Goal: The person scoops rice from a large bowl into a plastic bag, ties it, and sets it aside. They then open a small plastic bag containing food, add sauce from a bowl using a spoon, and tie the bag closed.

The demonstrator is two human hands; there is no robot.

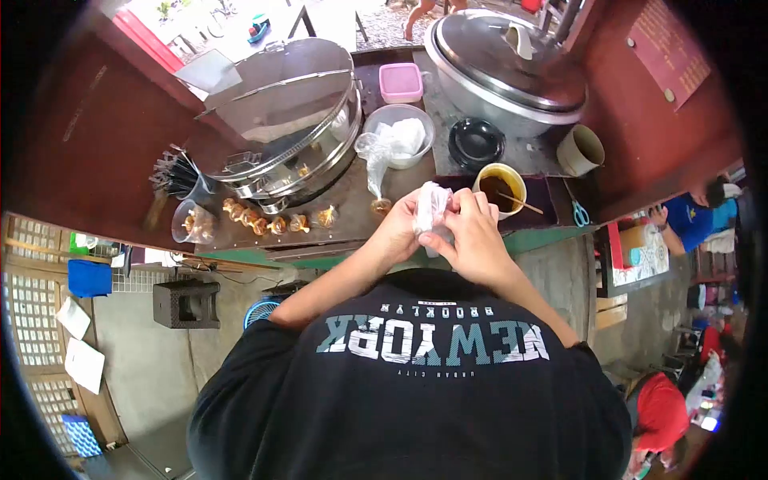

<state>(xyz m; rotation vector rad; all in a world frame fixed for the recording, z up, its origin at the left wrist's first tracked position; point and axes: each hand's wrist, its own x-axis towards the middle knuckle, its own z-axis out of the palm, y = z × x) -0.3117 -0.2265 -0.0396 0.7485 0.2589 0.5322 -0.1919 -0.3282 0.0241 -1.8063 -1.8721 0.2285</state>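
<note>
Both my hands are together at the counter's near edge, holding a thin whitish plastic bag (pixel 432 206) between them. My left hand (pixel 398 230) is closed on its left side. The fingers and thumb of my right hand (pixel 474 234) pinch its right side. Whether anything is inside the bag I cannot make out. Just beyond my left hand, a small tied clear bag with brownish contents (pixel 382 206) lies on the counter. Close to my right hand stands a tub of brown sauce (pixel 501 186) with a stick leaning in it.
On the left are a round glass-and-metal display case (pixel 280 128), several small tied bags (pixel 276 224) and a clear cup (pixel 194 222). Behind my hands sit a bowl with plastic bags (pixel 400 134) and a pink-lidded box (pixel 401 82). A large lidded pot (pixel 512 72) and scissors (pixel 581 214) are right.
</note>
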